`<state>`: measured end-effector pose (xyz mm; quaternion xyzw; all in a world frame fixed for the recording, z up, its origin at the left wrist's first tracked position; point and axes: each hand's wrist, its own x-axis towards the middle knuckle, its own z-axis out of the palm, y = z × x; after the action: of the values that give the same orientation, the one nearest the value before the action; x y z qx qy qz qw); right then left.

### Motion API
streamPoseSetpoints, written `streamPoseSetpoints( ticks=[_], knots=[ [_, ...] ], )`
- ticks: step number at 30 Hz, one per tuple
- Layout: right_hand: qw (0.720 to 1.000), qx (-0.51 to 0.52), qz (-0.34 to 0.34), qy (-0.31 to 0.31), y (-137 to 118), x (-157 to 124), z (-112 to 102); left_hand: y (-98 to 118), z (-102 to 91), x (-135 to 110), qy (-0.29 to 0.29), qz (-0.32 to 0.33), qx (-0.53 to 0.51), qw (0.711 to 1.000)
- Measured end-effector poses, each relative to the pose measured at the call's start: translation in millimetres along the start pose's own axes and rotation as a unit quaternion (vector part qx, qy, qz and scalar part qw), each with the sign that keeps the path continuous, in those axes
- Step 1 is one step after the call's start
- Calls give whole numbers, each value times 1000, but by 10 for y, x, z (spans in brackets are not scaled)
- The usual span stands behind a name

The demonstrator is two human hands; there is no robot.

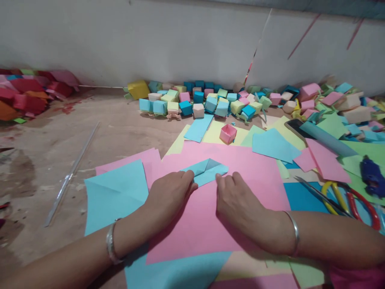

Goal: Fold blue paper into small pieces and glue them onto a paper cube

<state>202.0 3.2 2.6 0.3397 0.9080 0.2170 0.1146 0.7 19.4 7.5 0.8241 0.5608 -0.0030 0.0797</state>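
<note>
A light blue paper (208, 171), folded into a narrow strip with pointed ends and a raised crease, lies over a large pink sheet (192, 224). My left hand (171, 190) grips its left end, thumb and fingers pressed together on it. At the other end, my right hand (237, 196) has curled fingers, with the fingertips pinching the lower right edge. Left of my left hand rests a creased light blue square (116, 188). Just beyond the folded strip stands a small open pink paper box (227, 133).
Folded paper cubes (198, 97) line the wall. To the right are scissors (333, 200) with red and yellow handles, a blue glue gun (371, 176), a phone (296, 127) and loose sheets. A clear stick (72, 172) lies left; red paper pieces (30, 94) sit far left.
</note>
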Motion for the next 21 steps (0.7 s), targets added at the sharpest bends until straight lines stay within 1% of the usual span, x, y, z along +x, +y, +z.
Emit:
streamPoseSetpoints(
  ticks=[2,4,6,8,10,12,14,15,18,21],
  knots=[
    [999,-13,36,-17,49,-22,38,-9,-4,-4,-6,-3,1,1000],
    [998,-8,55,-22,88,-46,63,-20,-8,-9,-12,-3,1,1000],
    [998,7,60,-15,99,-62,48,-27,-7,-9,-16,-2,2,1000],
    [997,24,69,5,80,-53,-2,-29,-1,-6,-17,-2,4,1000],
    [997,50,44,47,49,-14,-48,-25,3,-2,-15,2,10,1000],
    [993,81,-15,81,26,45,-53,-15,-6,-5,-13,9,21,1000],
    [988,110,-68,83,24,99,-21,-2,-35,-21,-22,27,37,999],
    [986,120,-82,78,31,118,0,3,-56,-34,-32,39,42,998],
    [984,134,-91,71,69,139,40,-11,-123,-81,-59,62,57,995],
    [984,138,-85,73,101,133,43,-84,-181,-117,-71,49,63,994]
  ],
)
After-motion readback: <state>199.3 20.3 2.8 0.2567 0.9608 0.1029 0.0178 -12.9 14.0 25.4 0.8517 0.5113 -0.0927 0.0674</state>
